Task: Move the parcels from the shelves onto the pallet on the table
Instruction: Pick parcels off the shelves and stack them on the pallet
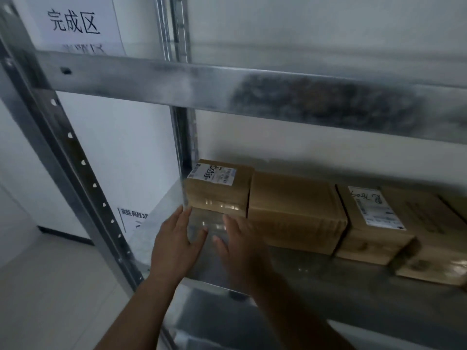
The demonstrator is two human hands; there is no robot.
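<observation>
- The left hand (177,238) reaches into the shelf bay with its fingers straight and together, palm turned inward, holding nothing.
- The right hand (240,242) lies just beside it, fingers also extended and empty; the two hands are apart, with a narrow gap of bare shelf showing between them.
- Both hands hover over the metal shelf (316,276), just in front of the leftmost parcel (219,190); the left fingertips come close to its lower front corner, though contact cannot be told.
- That leftmost parcel is a brown cardboard box with a white shipping label on top bearing handwritten marks, and it sits at the back left of the shelf.
- A larger plain parcel (295,210) stands touching its right side.
- Further right sits a labelled parcel (374,223), with another box (434,251) beside it at the frame edge.
- Above the parcels runs the metal beam (252,89) of the upper shelf.
- A perforated upright (83,173) stands to the left.
- A paper sign (75,24) with printed characters hangs on the wall at the top left.
</observation>
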